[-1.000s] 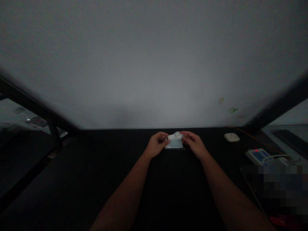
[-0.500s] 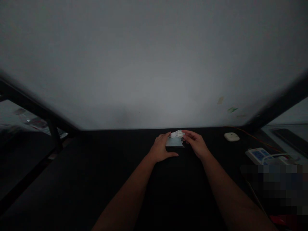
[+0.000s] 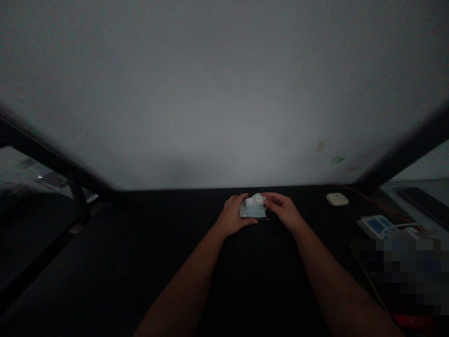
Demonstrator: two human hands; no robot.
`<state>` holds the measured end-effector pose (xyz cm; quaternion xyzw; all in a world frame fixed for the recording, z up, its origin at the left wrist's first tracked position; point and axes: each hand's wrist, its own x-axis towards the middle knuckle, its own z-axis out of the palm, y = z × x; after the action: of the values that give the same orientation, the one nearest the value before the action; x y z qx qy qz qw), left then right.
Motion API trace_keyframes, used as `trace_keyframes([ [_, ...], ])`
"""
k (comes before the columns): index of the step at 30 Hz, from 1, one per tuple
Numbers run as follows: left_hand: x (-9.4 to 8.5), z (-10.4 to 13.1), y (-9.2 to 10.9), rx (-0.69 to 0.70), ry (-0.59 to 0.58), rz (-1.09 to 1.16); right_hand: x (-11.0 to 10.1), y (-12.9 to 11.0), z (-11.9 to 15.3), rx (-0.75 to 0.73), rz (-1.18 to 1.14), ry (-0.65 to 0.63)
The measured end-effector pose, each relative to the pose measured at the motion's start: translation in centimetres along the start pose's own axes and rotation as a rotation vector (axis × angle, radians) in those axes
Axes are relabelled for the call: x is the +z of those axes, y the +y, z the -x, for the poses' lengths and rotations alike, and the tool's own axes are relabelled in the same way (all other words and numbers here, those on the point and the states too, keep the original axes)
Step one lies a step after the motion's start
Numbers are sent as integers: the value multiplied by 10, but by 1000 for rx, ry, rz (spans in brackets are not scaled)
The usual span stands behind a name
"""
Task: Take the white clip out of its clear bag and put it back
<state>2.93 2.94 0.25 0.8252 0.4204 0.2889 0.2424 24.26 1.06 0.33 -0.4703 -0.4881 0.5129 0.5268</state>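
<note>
A white wristwatch [image 3: 258, 199] with a round dial lies over the upper edge of a small pale, flat packet [image 3: 253, 211], whose clear margin shows at the lower right. My right hand [image 3: 283, 211] pinches the watch at its right side between thumb and fingers. Around the packet's left side my left hand [image 3: 231, 218] is curled, its fingers at the top and its thumb along the lower edge. Part of the watch strap is hidden behind the left fingers.
Right of my hands, a white earbud case [image 3: 337, 199] rests on the black table [image 3: 157, 243]. Farther right are a white-and-blue power strip [image 3: 377, 226] with cables and a blurred-out patch. A pale wall [image 3: 224, 103] rises behind the table, with dark frame bars at both sides.
The watch and the packet have shifted slightly left and toward me. My left thumb has come up against the packet's lower edge. My right hand has followed the watch a little to the left.
</note>
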Motion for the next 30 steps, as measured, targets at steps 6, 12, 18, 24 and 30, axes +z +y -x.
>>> trace_keyframes([
  [6, -3, 0, 1, 11, -50, -4, -4, 1, -2, 32, -222, 186],
  [12, -9, 1, 5, -60, 117, -94, -17, -1, -8, 68, -578, 372],
  [18, -11, 0, 2, -201, 353, -12, -21, 4, -11, 44, -566, 402],
  [24, -9, 0, 2, -242, 308, 137, -15, 9, -10, -13, -286, 343],
  [30, -5, 0, 0, -101, 187, 166, -2, 3, -3, -23, -50, 211],
])
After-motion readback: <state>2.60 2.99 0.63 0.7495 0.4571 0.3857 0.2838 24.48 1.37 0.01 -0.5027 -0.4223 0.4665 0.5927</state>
